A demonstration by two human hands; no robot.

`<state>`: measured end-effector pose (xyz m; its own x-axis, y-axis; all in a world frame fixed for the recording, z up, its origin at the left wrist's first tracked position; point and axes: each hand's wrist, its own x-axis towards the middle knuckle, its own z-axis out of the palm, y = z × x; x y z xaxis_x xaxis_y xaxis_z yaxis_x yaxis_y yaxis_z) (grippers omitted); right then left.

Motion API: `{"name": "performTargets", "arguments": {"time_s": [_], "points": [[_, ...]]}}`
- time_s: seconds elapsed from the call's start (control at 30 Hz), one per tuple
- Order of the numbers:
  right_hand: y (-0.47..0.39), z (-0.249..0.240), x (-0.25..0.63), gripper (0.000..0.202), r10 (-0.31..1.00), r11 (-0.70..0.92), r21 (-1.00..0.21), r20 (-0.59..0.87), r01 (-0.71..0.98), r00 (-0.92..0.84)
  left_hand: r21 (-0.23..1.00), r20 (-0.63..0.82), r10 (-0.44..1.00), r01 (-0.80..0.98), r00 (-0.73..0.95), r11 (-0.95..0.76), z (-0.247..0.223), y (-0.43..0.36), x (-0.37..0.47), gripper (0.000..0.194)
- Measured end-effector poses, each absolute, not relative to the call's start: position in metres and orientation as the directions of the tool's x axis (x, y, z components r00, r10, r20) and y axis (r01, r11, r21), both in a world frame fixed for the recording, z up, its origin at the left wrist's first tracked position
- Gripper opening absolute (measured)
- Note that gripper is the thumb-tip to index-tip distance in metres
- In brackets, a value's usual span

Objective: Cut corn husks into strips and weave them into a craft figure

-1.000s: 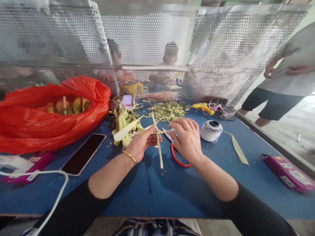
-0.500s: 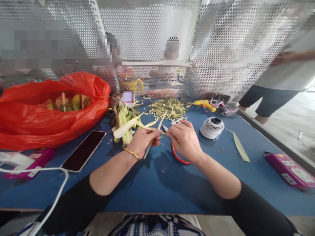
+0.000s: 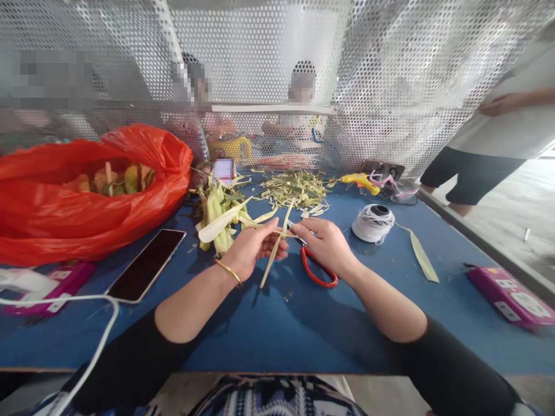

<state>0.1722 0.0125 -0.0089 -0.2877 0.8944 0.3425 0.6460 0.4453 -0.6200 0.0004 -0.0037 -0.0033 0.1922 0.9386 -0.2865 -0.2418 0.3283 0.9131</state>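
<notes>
Above the table, my left hand is closed loosely on pale corn husk strips, its thumb raised. The strips cross in a small knot just past its fingertips. One strip hangs down below the knot and another points up. My right hand pinches the end that reaches out to the right. Red-handled scissors lie partly under my right hand, their blades mostly covered. Behind my left hand is a bundle of husks, with a broad pale husk piece in front of it.
Husk scraps are heaped at the back. Rightward are a spool of white thread, a yellow glue gun, a loose husk leaf and a purple box. A red bag and phone lie left. A person stands at right.
My left thumb has lifted off the strips and its fingers have loosened, showing the crossing. The hanging strip has swung into view, and my right hand has shifted slightly, uncovering more of the scissors' handle.
</notes>
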Motion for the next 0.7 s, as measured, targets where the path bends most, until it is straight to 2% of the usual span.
{"name": "performTargets", "arguments": {"time_s": [0.07, 0.17, 0.27, 0.37, 0.47, 0.57, 0.63, 0.7], "points": [[0.011, -0.011, 0.168, 0.030, 0.935, 0.354, -0.752, 0.270, 0.557, -0.230, 0.932, -0.268, 0.943, -0.196, 0.198, 0.306, -0.006, -0.005, 0.003, 0.026], [0.008, -0.013, 0.162, 0.027, 0.970, 0.214, -0.920, 0.162, 0.330, -0.179, 0.957, -0.227, 0.951, -0.131, 0.213, 0.258, -0.010, -0.007, 0.006, 0.023], [0.008, -0.015, 0.159, 0.030, 0.983, 0.121, -0.977, 0.094, 0.175, -0.158, 0.972, -0.186, 0.958, -0.103, 0.220, 0.212, -0.012, -0.008, 0.008, 0.024], [0.009, -0.016, 0.159, 0.030, 0.986, 0.121, -0.968, 0.091, 0.221, -0.143, 0.973, -0.186, 0.964, -0.103, 0.188, 0.208, -0.015, -0.006, 0.009, 0.021], [0.005, -0.013, 0.162, 0.038, 0.982, 0.187, -0.849, 0.165, 0.494, -0.089, 0.965, -0.220, 0.968, -0.117, 0.120, 0.234, -0.017, -0.003, 0.009, 0.021], [0.000, -0.007, 0.165, 0.041, 0.883, 0.377, -0.582, 0.461, 0.720, -0.089, 0.977, -0.201, 0.974, -0.054, 0.099, 0.207, -0.018, -0.003, 0.009, 0.022], [-0.002, -0.004, 0.167, 0.024, 0.771, 0.507, -0.430, 0.614, 0.747, -0.170, 0.987, -0.158, 0.978, 0.026, 0.135, 0.156, -0.018, -0.005, 0.010, 0.021], [-0.002, -0.004, 0.167, 0.010, 0.739, 0.588, -0.391, 0.616, 0.708, -0.274, 0.988, -0.123, 0.972, 0.121, 0.201, 0.100, -0.019, -0.008, 0.011, 0.021]]}}
